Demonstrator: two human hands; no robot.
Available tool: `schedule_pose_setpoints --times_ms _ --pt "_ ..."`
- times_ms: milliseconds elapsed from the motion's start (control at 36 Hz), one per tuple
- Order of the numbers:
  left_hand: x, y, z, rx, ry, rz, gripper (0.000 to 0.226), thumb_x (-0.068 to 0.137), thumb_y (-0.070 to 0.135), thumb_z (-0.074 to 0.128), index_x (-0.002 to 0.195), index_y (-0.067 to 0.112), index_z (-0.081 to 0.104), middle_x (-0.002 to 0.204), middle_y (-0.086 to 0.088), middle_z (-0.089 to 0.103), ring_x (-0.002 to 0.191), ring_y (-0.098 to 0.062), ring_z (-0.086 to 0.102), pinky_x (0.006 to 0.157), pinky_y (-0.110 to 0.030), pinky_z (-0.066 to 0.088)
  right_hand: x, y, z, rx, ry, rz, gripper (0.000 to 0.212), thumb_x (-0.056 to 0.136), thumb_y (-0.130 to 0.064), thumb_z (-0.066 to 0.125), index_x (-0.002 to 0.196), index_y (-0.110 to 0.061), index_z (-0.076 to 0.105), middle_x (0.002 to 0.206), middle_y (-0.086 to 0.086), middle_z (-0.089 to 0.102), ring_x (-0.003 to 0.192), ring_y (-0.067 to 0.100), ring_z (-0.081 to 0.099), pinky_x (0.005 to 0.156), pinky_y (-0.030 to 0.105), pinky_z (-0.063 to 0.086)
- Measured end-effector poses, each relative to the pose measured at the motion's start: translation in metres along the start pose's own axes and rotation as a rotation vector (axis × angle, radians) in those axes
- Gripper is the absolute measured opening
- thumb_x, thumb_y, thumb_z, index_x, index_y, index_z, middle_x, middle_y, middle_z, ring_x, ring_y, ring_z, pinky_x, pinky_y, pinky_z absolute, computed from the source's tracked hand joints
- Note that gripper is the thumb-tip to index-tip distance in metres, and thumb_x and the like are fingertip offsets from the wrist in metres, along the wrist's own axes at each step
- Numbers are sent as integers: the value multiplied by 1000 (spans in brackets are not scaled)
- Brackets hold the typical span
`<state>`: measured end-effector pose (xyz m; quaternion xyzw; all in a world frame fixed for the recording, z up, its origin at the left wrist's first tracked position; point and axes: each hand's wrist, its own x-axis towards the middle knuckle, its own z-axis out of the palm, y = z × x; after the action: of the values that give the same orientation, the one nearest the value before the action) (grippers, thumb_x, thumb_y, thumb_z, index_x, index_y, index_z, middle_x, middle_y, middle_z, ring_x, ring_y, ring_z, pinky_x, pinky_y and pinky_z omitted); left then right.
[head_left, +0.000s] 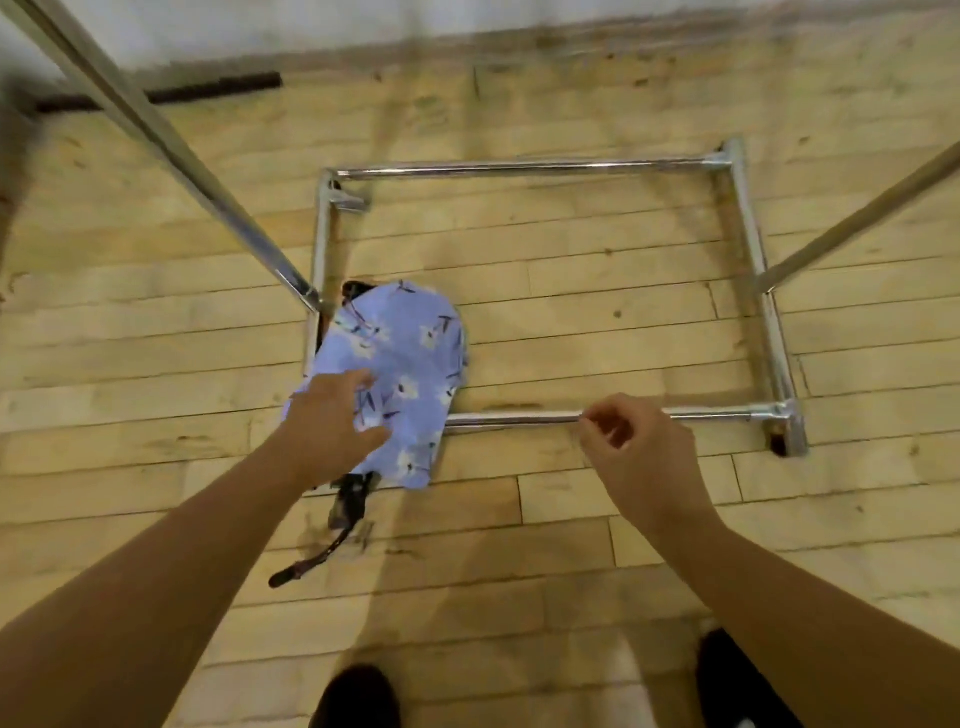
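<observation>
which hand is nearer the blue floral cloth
Left. The left hand overlaps the blue floral cloth at its lower left; the right hand is off to its right, by the front bar.

Probably a clothing shop or stockroom. The chrome base of a garment rack (524, 167) stands on a worn wooden plank floor (571, 312) just beyond the right hand (639, 452). A lilac floral garment (410, 364) lies by the left hand (330, 421).

— What does the floor (571, 519) hold, counted?
— One floral garment (410, 358), one dark strap (317, 558), one chrome frame (530, 167).
— Anything more?
— Two slanted poles, the left pole (171, 149) and the right pole (857, 224). Two dark shoes near, the left shoe (356, 696) and the right shoe (727, 670).
</observation>
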<state>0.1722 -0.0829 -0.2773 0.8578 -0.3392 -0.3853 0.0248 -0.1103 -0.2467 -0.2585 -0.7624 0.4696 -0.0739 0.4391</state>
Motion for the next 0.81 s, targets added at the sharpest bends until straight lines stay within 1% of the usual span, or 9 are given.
schedule_pose_setpoints --times_ms 111,222,278,361,417,500,583,639,806 --pt "30 -38 11 147 77 -65 97 87 56 73 162 27 18 170 -15 12 156 -36 11 122 -55 21 36 39 1 -71 -1 23 5 97 -18 67 99 -21 69 89 -7 65 82 9 61 75 23 55" --pt "45 -50 9 24 142 -80 105 83 45 82 163 25 17 166 -12 28 147 -38 34 115 -56 35 85 68 2 -129 44 49 15 98 -22 66 113 -21 67 98 -6 64 87 8 62 82 29 59" --pt "48 -51 11 -93 124 -109 111 78 43 85 162 38 13 165 -10 32 142 -38 43 109 -56 43 111 77 2 -144 77 46 21 99 -23 66 120 -22 66 104 -7 64 91 7 62 85 30 59" --pt "55 -58 21 -280 112 -178 105 60 55 84 127 82 8 160 -13 39 138 -41 48 103 -60 46 146 86 2 -164 88 53 29 99 -20 64 128 -20 64 119 -2 62 103 12 62 93 33 56" --pt "62 -72 31 -303 165 -146 93 60 60 83 115 86 12 143 -15 54 124 -43 56 96 -59 48 167 91 3 -215 93 44 34 100 -19 61 134 -18 62 131 1 56 110 16 59 97 32 53" --pt "70 -74 32 -287 225 -174 84 71 60 85 121 81 21 117 -13 65 97 -36 63 82 -51 51 187 96 5 -264 59 64 40 104 -21 54 144 -17 53 140 3 44 102 14 56 95 29 53" --pt "81 -73 26 -223 118 -260 83 77 65 79 148 38 45 112 -6 68 97 -34 69 87 -56 55 201 102 9 -412 8 50 35 105 -21 48 138 -12 56 136 7 40 105 18 55 95 30 52" --pt "86 -63 23 -134 52 -287 92 73 81 65 146 29 48 107 1 68 87 -28 70 83 -50 56 204 105 11 -488 4 40 27 105 -20 48 128 -10 59 129 8 44 107 20 51 96 32 51" --pt "73 -31 23 -30 295 -148 39 90 39 75 115 15 57 89 -1 46 73 -23 46 76 -42 41 197 108 14 -598 -31 -1 16 101 -8 57 115 -8 64 113 5 54 102 20 55 93 39 56"
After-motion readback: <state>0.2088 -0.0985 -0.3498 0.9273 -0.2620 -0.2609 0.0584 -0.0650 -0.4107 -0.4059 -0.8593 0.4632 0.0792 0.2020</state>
